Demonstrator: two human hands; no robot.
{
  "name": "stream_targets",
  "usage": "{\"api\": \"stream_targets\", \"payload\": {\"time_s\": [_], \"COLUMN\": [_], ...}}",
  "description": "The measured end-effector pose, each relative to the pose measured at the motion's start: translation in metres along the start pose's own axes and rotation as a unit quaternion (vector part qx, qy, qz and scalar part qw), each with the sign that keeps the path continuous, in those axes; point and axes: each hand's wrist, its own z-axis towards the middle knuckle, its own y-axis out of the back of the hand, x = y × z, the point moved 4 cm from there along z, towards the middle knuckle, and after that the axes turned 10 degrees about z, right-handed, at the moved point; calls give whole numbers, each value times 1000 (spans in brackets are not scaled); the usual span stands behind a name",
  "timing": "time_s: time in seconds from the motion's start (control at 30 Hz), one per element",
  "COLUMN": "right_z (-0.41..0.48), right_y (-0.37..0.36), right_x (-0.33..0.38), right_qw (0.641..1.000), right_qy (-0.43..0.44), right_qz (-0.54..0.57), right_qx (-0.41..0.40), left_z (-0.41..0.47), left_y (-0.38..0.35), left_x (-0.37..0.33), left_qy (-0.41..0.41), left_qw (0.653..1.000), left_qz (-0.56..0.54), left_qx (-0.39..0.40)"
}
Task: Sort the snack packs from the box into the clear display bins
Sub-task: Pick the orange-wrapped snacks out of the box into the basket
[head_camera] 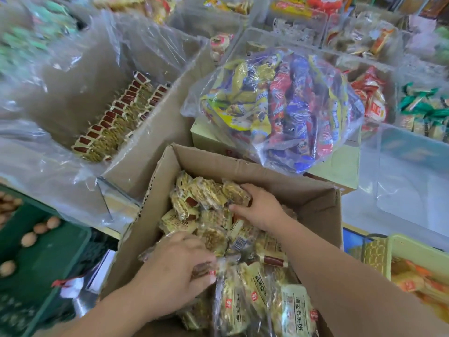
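Note:
An open cardboard box [279,176] sits low in the middle, filled with several yellowish snack packs [206,195] with dark red ends. My left hand [177,266] reaches into the box's near left side, fingers curled round a pack. My right hand [257,207] is deeper in the box and grips packs at the far side. A clear bin lined with plastic [150,132] stands at the upper left, holding neat rows of the same packs [116,117].
A clear bag of colourful snacks [279,105] lies on a pale box behind the cardboard box. Clear bins with other snacks fill the back and right. A green crate with eggs [43,251] is at the left, and a yellow basket [413,254] at the right.

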Motion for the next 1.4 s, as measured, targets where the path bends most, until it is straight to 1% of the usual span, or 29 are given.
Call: {"api": "stream_targets", "payload": {"time_s": [0.1, 0.13, 0.2, 0.33, 0.43, 0.53, 0.6, 0.67, 0.8, 0.87, 0.97, 1.03, 1.1, 1.13, 1.2, 1.27, 1.3, 1.33, 1.4], "right_z": [4, 3, -2, -20, -33, -45, -52, -59, -69, -73, -77, -78, -79, -80, -79, -73, -68, -62, -50], "right_y": [-17, -20, -27, -27, -20, -15, -11, -5, 13, 25, 48, 58, 57, 54, 41, 20, 7, -5, -20], "right_x": [6, 8, 6, -2, -4, -3, -3, -5, -6, -8, -16, -17, -13, -9, 3, 15, 20, 22, 21], "right_qw": [999, 999, 999, 999, 997, 995, 994, 994, 995, 996, 992, 968, 933, 919, 908, 911, 916, 924, 945], "right_qy": [23, 24, 26, 38, 69, 96, 98, 90, 67, 70, 41, 7, -4, 3, 58, 153, 191, 200, 151], "right_qz": [-11, -6, 2, 13, 12, 24, 42, 45, 44, 9, -118, -246, -355, -388, -408, -382, -354, -324, -268], "right_qx": [-39, -40, -21, 17, 36, 29, 28, 33, 58, 52, -19, -54, -66, -72, -75, -44, -9, 38, 109], "left_z": [-12, -13, -13, -1, 20, 51, 68, 79, 85, 83, 79, 81, 88, 92, 100, 105, 107, 108, 111], "left_y": [-1, 0, 3, 16, 22, 21, 12, 2, -15, -21, -23, -20, -18, -17, -19, -21, -22, -23, -24], "left_x": [4, 6, 10, 14, 18, 5, -14, -28, -27, -18, -7, -7, -15, -19, -23, -23, -22, -21, -19], "left_qy": [2, 5, 17, 44, 69, 49, 22, 17, 14, 9, 4, -21, -71, -95, -119, -112, -104, -97, -93], "left_qw": [998, 997, 994, 991, 996, 998, 994, 990, 970, 958, 944, 934, 927, 928, 931, 933, 934, 933, 924], "left_qz": [-56, -75, -99, -126, -54, 46, 93, 123, 202, 234, 264, 299, 326, 322, 302, 283, 276, 276, 304], "left_qx": [-19, -28, -36, -25, -9, 17, 51, 71, 133, 166, 196, 195, 170, 160, 168, 193, 204, 211, 214]}}
